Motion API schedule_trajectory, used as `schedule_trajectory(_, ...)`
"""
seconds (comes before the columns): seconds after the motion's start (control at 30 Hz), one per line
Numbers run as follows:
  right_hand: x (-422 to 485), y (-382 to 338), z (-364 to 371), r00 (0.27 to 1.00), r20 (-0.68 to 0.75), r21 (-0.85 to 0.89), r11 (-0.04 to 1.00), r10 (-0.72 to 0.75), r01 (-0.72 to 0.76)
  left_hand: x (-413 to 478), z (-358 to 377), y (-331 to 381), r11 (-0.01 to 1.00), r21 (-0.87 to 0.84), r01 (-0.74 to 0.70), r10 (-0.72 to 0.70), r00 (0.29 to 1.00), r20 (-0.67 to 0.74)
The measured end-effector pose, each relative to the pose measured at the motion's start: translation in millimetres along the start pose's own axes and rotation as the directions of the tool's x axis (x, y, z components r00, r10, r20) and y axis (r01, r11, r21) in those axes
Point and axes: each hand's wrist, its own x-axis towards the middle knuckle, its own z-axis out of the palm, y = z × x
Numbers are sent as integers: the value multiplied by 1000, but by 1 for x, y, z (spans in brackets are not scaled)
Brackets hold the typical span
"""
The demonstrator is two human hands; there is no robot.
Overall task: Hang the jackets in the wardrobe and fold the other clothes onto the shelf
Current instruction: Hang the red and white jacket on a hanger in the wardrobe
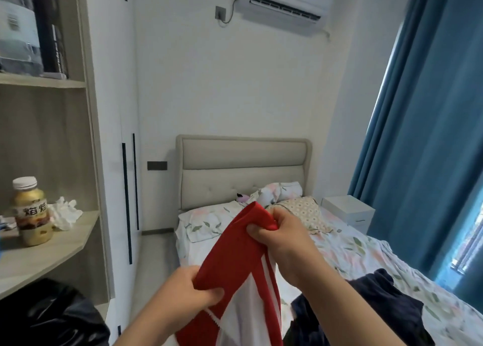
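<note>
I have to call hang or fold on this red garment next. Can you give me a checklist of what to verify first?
1. Left hand grips the red and white garment: ok.
2. Right hand pinches its top edge: ok.
3. Whether it is a jacket: cannot tell, as its lower part hangs out of frame.
4. Wardrobe doors open for hanging: not ok, those in view are closed.
5. Shelf free for folded clothes: not ok, a drink bottle and crumpled tissue sit on it.
6. Dark clothes put away: not ok, they lie unfolded on the bed.
</note>
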Motion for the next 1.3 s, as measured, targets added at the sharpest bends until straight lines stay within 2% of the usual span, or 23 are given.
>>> schedule_trajectory(0.03, 10, -1, 11, 1000, -6, 7, 1000, 3, -3, 11, -12, -12, 1000, 6, 20, -20, 999, -35)
schedule_trajectory(0.17, 40, 0, 45, 999, 27, -53, 998, -29, 30, 41, -52, -34, 972, -228, 52, -99, 975, -201)
schedule_trajectory(0.3, 65, -3, 70, 996, 68, -163, 984, -58, 69, 59, -88, -28, 988, -149, -43, 17, 985, -172)
schedule_trajectory(0.4, 93, -3, 82, 995, 96, -99, 994, -25, 35, 77, -113, -26, 995, -78, -65, 54, 990, -128)
schedule_trajectory(0.57, 146, 10, 104, 984, 176, -4, 1000, -3, 3, 119, -129, -23, 996, -82, -18, 11, 997, -79)
schedule_trajectory(0.7, 202, 34, 121, 972, 237, 94, 995, 7, -30, 181, -128, -30, 985, 164, 50, -3, 961, -275)
schedule_trajectory(0.73, 218, 41, 124, 967, 253, 108, 994, 2, -31, 197, -130, -32, 984, 164, 66, -14, 953, -303)
schedule_trajectory(0.9, 298, 68, 129, 931, 365, 195, 978, -7, -69, 264, -157, -28, 991, 82, 104, -63, 914, -400)
schedule_trajectory(1.07, 364, 92, 138, 869, 491, 141, 979, 62, -150, 304, -183, -31, 991, -16, 132, -128, 921, -367)
schedule_trajectory(1.2, 404, 103, 164, 860, 507, 54, 995, 47, -86, 324, -205, -39, 964, -258, 70, -165, 916, -367)
schedule_trajectory(1.3, 428, 107, 196, 860, 509, 91, 991, 38, -98, 342, -222, -45, 888, -458, -38, -176, 892, -416)
